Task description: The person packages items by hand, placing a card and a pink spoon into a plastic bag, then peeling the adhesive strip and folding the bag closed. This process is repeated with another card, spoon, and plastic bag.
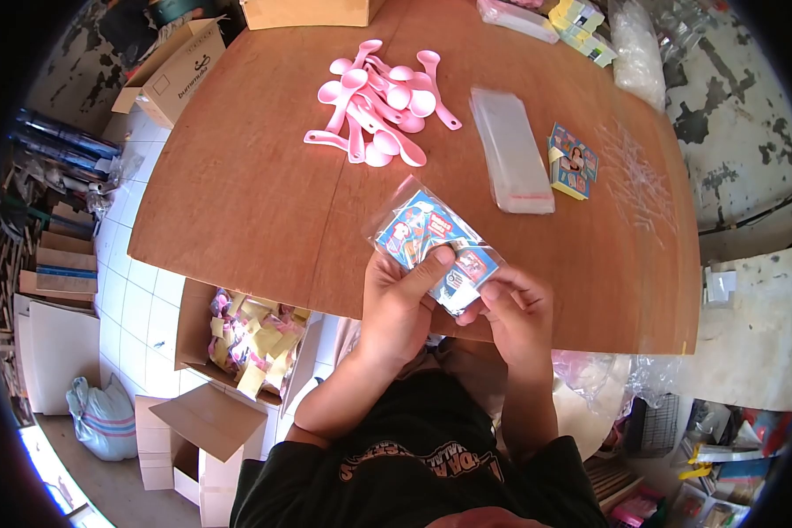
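Over the table's near edge, a clear plastic sleeve with a blue printed card (427, 231) inside is held at a tilt. My left hand (402, 286) grips it from the left, thumb pressed on the front. At its lower right end, the fingers of my right hand (515, 304) pinch the sleeve's edge. Farther back on the table lies a heap of pink plastic spoons (383, 101). To the right are a stack of clear plastic sleeves (512, 154), a small stack of printed cards (574, 163) and scattered thin clear strips (634, 176).
The brown wooden table (238, 176) fills the middle. A carton of packed pink and yellow items (255, 343) stands below its left edge, beside an open cardboard box (198, 449). At the back are a cardboard box (308, 12), yellow packs (581, 26) and a plastic roll (638, 53).
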`<action>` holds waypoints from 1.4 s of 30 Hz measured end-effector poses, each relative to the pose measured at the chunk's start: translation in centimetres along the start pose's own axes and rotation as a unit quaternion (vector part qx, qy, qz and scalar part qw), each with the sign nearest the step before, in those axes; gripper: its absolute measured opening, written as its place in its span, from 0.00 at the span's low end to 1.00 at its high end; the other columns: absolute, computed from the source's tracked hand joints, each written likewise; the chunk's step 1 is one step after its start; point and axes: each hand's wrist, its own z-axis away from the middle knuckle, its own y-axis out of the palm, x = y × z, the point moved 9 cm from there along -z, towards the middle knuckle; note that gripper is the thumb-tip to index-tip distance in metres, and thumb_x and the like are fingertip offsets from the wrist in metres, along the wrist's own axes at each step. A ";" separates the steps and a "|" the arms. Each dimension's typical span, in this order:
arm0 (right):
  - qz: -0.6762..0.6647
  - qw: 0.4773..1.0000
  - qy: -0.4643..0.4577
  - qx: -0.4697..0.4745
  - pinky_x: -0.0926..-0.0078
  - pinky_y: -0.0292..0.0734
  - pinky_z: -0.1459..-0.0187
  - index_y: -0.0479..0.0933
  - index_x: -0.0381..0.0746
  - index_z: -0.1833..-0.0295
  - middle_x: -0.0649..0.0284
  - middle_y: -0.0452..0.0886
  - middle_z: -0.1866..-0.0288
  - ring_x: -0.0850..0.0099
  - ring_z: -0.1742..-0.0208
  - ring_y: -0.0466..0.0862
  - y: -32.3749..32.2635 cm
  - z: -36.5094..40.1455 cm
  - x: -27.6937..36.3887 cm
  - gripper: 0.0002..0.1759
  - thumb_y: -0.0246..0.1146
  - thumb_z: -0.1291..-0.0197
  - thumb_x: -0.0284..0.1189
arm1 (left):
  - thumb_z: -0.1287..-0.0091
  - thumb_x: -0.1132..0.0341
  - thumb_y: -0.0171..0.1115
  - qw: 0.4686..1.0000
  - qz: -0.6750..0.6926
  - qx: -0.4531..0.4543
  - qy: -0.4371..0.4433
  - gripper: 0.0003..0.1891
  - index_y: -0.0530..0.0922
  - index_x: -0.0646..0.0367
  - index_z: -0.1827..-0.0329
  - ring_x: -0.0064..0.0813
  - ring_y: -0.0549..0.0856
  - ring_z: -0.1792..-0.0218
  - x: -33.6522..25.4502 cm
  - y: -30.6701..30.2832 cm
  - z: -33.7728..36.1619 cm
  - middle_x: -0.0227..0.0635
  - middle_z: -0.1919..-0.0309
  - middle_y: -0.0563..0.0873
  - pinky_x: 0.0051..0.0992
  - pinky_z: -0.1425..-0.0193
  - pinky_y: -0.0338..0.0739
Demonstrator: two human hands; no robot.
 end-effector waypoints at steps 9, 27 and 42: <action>0.153 0.981 -0.102 -0.069 0.82 0.79 0.59 0.76 0.30 0.57 0.59 0.83 0.61 0.78 0.60 0.82 -0.4 0.3 0.6 0.07 0.63 0.41 0.17 | 0.34 0.72 0.59 1.000 -0.005 -0.011 -0.026 0.18 0.72 0.66 0.41 0.32 0.80 0.44 1.9 0.8 1.3 0.44 0.46 0.81 0.33 0.40 0.74; -0.019 0.995 0.096 -0.002 0.80 0.80 0.69 0.75 0.27 0.53 0.56 0.82 0.65 0.75 0.68 0.83 1.6 1.6 -1.9 0.11 0.61 0.40 0.20 | 0.31 0.65 0.52 0.996 0.054 0.010 0.063 0.29 0.55 0.59 0.28 0.46 0.74 0.37 -1.7 0.3 0.7 0.52 0.37 0.71 0.41 0.37 0.73; 0.035 0.996 0.075 -0.021 0.77 0.83 0.66 0.74 0.31 0.59 0.58 0.83 0.65 0.75 0.67 0.84 2.0 1.6 -2.1 0.05 0.61 0.36 0.23 | 0.36 0.79 0.50 0.985 0.110 0.042 0.124 0.36 0.51 0.48 0.25 0.52 0.76 0.40 -3.1 0.5 1.0 0.56 0.36 0.69 0.47 0.36 0.72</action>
